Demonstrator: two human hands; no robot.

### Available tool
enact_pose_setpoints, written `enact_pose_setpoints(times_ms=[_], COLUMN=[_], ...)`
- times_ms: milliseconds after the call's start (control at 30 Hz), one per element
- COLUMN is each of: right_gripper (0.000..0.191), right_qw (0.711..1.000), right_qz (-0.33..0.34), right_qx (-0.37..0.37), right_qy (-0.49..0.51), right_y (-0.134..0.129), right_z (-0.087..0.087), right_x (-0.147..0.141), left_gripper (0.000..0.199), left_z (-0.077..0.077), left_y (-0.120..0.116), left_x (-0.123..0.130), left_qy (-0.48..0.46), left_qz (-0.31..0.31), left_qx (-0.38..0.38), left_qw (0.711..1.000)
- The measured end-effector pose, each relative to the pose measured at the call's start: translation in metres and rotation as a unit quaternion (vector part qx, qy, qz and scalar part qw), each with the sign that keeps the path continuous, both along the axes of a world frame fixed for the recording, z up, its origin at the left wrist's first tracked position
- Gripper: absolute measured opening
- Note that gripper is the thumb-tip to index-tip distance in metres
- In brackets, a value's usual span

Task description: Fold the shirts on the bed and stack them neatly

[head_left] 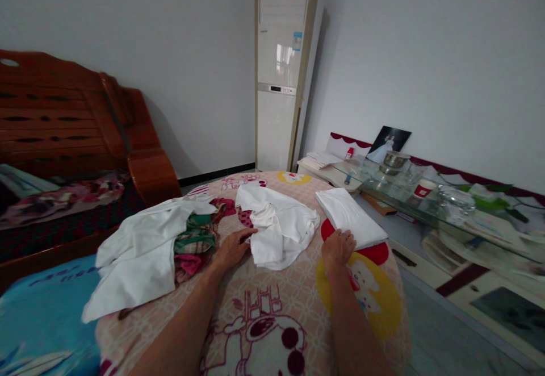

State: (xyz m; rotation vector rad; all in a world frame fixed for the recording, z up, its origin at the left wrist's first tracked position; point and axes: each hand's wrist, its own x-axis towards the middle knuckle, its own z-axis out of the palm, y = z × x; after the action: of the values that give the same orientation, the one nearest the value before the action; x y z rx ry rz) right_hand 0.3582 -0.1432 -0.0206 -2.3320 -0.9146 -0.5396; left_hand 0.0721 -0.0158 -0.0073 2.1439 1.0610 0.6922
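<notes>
A crumpled white garment [283,222] lies on the round table in front of me. My left hand [233,249] is at its left edge, thumb and fingers closed on the fabric there. To the right, a white garment folded into a flat rectangle [353,217] rests near the table's edge. My right hand [339,246] is at its near left corner with the fingers curled in on the edge; the fingertips are partly hidden. On the left, another white garment [145,251] is spread over a heap of green plaid and red clothes [196,237].
A patterned tablecloth [264,302] covers the table. A wooden bench [55,120] and a blue surface [51,308] stand at left. Behind is a tall air conditioner [281,69]. At right, a glass-topped cabinet [409,194] carries a paper cup [423,190], a metal bowl [395,160] and a photo [388,143].
</notes>
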Motion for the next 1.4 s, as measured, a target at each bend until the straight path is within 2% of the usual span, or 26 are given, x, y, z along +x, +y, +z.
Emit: enact_pose_setpoints(times_ms=[300,500,667,833,1033,1100,1200,1300,1400], right_gripper=[0.055,0.048,0.045,0.043,0.037,0.037,0.036,0.037,0.042], right_qw=[0.999,0.997,0.998,0.999,0.998,0.999,0.996,0.974,0.950], right_qz=[-0.017,-0.026,-0.012,-0.020,-0.037,-0.014,0.083,0.213,0.291], right_qx=[-0.008,-0.051,-0.029,-0.018,-0.043,-0.029,0.014,0.059,0.088], right_qy=[0.043,0.048,0.046,0.025,0.017,0.017,0.030,0.046,0.069], right_y=[-0.005,-0.006,-0.006,-0.009,-0.012,-0.009,-0.002,0.007,0.012], right_z=[0.003,0.008,0.009,0.010,0.014,0.013,0.008,0.000,-0.005], right_x=[0.008,0.005,0.000,0.007,0.013,0.012,0.006,-0.006,-0.018], left_gripper=[0.049,0.050,0.049,0.049,0.049,0.047,0.042,0.035,0.031], left_z=[-0.002,-0.002,-0.004,-0.002,-0.004,-0.005,-0.003,0.001,0.003], left_y=[0.001,0.001,0.003,0.002,0.003,0.004,0.001,-0.003,-0.006], left_x=[-0.001,-0.001,-0.001,-0.001,-0.002,-0.002,-0.001,0.000,0.001], left_qy=[0.007,0.015,0.005,0.000,-0.002,-0.005,-0.019,-0.049,-0.072], left_qz=[0.005,0.005,-0.002,-0.004,-0.010,-0.008,-0.007,-0.016,-0.004], left_qx=[0.011,0.013,0.021,0.015,0.013,0.014,0.005,-0.013,-0.020], left_qw=[1.000,1.000,1.000,1.000,1.000,1.000,1.000,0.999,0.997])
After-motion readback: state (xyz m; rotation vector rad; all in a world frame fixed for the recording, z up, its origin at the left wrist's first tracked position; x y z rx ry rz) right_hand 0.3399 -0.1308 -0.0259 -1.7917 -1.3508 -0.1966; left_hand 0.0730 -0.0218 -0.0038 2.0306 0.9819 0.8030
